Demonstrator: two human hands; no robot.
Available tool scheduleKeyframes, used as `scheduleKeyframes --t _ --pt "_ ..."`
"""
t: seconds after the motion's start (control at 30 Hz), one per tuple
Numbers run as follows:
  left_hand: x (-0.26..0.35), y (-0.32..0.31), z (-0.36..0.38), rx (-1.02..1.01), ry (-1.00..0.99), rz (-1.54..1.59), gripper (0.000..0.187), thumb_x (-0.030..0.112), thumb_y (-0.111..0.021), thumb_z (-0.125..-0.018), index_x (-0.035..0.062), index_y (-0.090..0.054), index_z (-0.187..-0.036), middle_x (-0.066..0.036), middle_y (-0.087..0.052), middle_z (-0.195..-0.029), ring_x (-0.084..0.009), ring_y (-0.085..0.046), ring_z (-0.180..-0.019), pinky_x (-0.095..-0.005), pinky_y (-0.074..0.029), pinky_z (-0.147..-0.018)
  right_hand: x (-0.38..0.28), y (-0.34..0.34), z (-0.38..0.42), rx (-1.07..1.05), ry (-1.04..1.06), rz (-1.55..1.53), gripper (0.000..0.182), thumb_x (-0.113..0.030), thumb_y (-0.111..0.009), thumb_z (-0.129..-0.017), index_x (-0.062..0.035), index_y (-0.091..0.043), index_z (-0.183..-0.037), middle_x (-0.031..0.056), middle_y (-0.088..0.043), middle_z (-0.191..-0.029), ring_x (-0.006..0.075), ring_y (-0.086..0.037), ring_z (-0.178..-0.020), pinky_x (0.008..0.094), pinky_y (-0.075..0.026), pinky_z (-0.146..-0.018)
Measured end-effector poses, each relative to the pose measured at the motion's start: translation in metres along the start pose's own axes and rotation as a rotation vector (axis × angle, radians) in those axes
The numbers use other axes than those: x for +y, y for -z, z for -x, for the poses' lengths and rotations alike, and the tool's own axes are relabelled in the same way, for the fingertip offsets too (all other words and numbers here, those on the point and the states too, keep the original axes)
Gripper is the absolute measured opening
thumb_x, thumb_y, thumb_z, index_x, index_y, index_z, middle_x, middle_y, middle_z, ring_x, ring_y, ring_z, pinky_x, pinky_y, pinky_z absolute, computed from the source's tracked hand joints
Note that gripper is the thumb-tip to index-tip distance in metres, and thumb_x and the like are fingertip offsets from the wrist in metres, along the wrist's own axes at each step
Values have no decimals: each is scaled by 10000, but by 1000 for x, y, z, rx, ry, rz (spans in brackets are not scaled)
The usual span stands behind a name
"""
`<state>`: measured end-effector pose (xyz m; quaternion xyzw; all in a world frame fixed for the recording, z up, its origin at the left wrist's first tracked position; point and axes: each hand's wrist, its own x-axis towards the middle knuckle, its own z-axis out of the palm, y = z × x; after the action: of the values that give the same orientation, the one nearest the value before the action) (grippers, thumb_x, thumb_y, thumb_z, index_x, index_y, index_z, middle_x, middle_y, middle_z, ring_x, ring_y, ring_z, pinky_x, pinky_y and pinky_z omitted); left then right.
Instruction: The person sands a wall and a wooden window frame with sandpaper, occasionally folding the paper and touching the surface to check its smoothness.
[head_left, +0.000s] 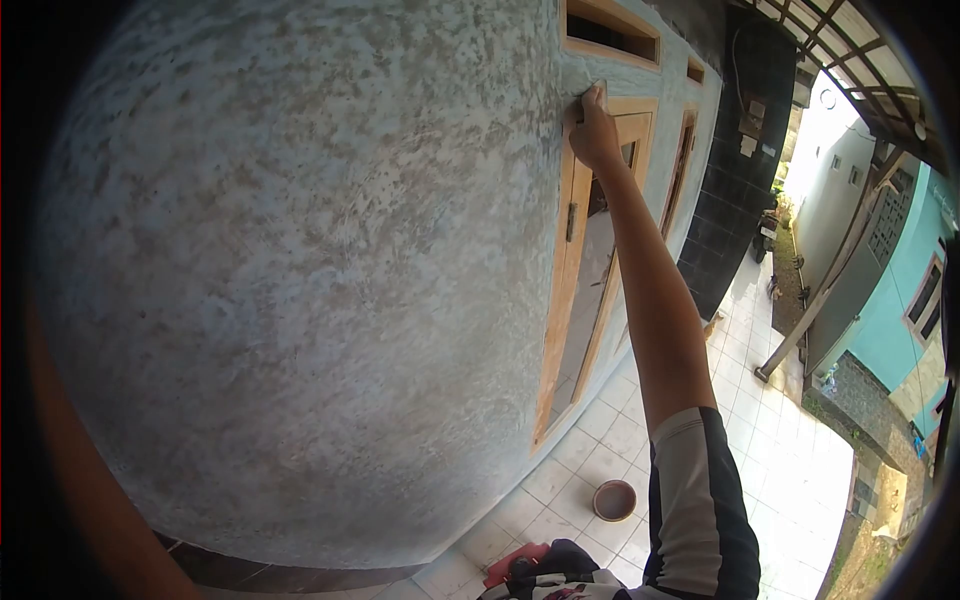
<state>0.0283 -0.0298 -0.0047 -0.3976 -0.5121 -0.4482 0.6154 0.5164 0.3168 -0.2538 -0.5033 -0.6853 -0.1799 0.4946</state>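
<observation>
My right hand [594, 128] is raised at the top of the wooden window frame [572, 270], against the grey wall strip under a small vent opening [610, 35]. Its fingers are closed, and what they hold, if anything, is too small to make out. The mottled grey plastered wall [320, 260] fills the left and middle of the view. Of my left side only the forearm shows at the lower left edge; the hand is out of view.
A round bowl [614, 500] stands on the white tiled floor [580, 452] below the window. A red object [515, 565] lies near my body. Farther right are a black tiled wall [712, 235], a slanted post [795, 335] and a turquoise house [875, 330].
</observation>
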Motion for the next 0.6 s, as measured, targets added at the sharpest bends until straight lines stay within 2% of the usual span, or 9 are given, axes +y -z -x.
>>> scheduleKeyframes --t 0.03,0.17,0.23,0.27,0.37,0.43,0.5,0.53,0.6 --pt "4 2 -5 7 -12 10 983 723 -117 -1017 -72 -167 -1593 -279 -159 -1669 -385 -40 -1583 -630 -26 -1261 4 3 -4 -129 -171 -78 850 78 -569 -795 198 -137 -1517 443 -222 -1557 501 -408 -1403 469 -486 -1073" --pt "3 3 -17 -36 144 -38 1011 748 -133 -1005 -84 -206 -1576 -282 -176 -1664 -388 -65 -1581 -639 -5 -1253 -26 14 12 51 51 68 742 60 -530 -852 193 -216 -1511 435 -272 -1550 492 -460 -1374 470 -515 -1028" --pt "4 -2 -17 -36 107 -18 1013 751 -143 -1004 -88 -243 -1561 -285 -185 -1661 -394 -86 -1578 -650 2 -1246 16 13 12 -219 -225 -51 697 83 -498 -814 142 -323 -1486 386 -459 -1448 513 -579 -1196 497 -510 -1001" --pt "2 1 -19 18 101 15 999 751 -153 -1005 -82 -286 -1542 -290 -200 -1655 -399 -108 -1574 -662 7 -1239 22 4 27 39 -117 21 661 123 -482 -816 85 -403 -1470 342 -584 -1333 500 -600 -1178 502 -518 -979" --pt "3 13 -7 136 75 131 935 737 -193 -1015 -40 -373 -1504 -304 -244 -1634 -419 -150 -1562 -688 29 -1221 -4 25 96 145 -68 -135 619 152 -451 -849 38 -455 -1457 319 -649 -1239 462 -627 -1176 494 -529 -950" --pt "-3 20 2 180 7 238 860 701 -253 -1034 -5 -397 -1502 -308 -266 -1624 -433 -167 -1554 -693 -57 -1223 -15 21 166 245 121 -352 527 139 -464 -899 29 -518 -1412 306 -652 -1259 421 -652 -1173 457 -537 -933" --pt "-6 31 22 192 2 241 815 643 -272 -1043 -27 -397 -1489 -304 -317 -1587 -432 -231 -1515 -667 -106 -1215 -47 35 252 -15 -106 -611 399 76 -513 -954 5 -577 -1341 261 -701 -1165 346 -712 -1090 364 -535 -903" --pt "-4 47 49 212 -20 312 769 585 -292 -1052 -48 -397 -1476 -300 -368 -1550 -431 -295 -1475 -640 -155 -1208 -60 46 295 -241 -305 -704 389 59 -531 -951 9 -571 -1334 197 -708 -1097 251 -701 -1040 342 -523 -914" --pt "16 78 123 221 -91 514 680 469 -330 -1070 -91 -398 -1449 -292 -471 -1477 -428 -423 -1395 -588 -253 -1193 -65 32 393 -454 -455 -1025 427 49 -582 -922 -6 -569 -1345 56 -654 -1156 135 -595 -1113 297 -474 -987"
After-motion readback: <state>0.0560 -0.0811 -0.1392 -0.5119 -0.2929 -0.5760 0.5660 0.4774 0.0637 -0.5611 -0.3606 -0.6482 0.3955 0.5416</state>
